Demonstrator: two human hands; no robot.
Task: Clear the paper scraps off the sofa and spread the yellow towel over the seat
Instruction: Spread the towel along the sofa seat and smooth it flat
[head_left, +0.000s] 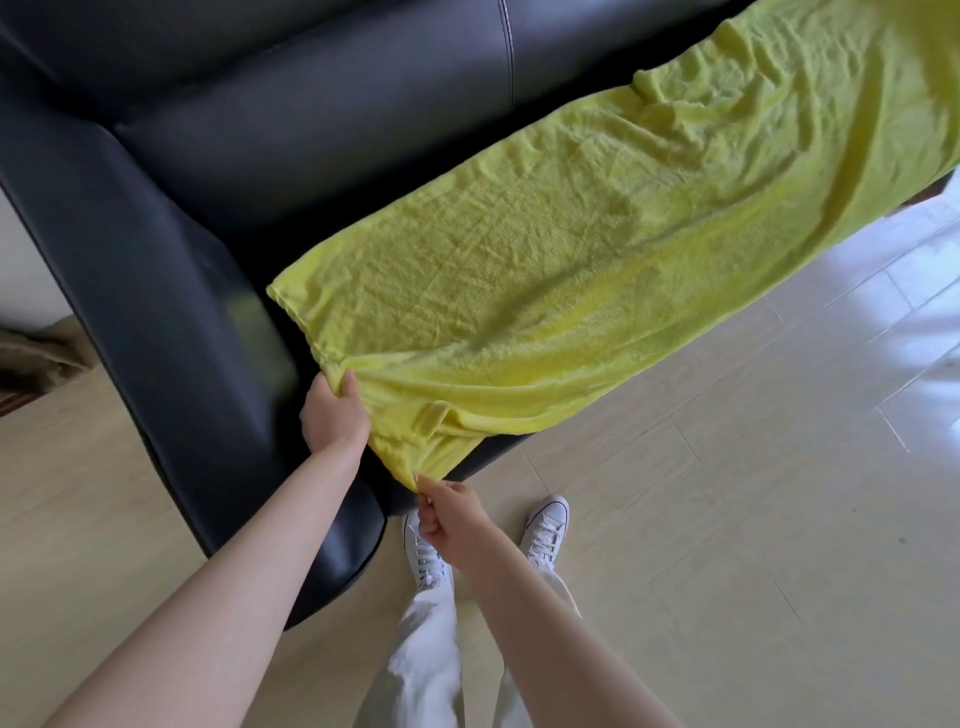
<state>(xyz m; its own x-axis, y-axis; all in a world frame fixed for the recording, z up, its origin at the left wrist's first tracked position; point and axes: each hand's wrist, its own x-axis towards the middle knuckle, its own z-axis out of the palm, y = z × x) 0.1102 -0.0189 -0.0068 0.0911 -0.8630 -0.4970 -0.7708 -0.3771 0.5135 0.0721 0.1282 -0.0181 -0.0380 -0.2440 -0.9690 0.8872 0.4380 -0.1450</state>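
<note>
Nearly done: no paper scraps visible on the black leather sofa (249, 156), yellow towel (597, 249) lying along the seat, left hand (332, 413) gripping its near edge, right hand (447, 519) pinching 1 hanging corner, bunched end left to flatten.

We observe the yellow towel (597, 249) lying lengthwise across the seat of the black sofa (260, 156), its near edge overhanging the front. The left hand (332, 410) grips the towel's near end by the armrest; the right hand (447, 519) pinches the hanging corner. White shoes (545, 525) stand on the pale floor (727, 519).
</note>
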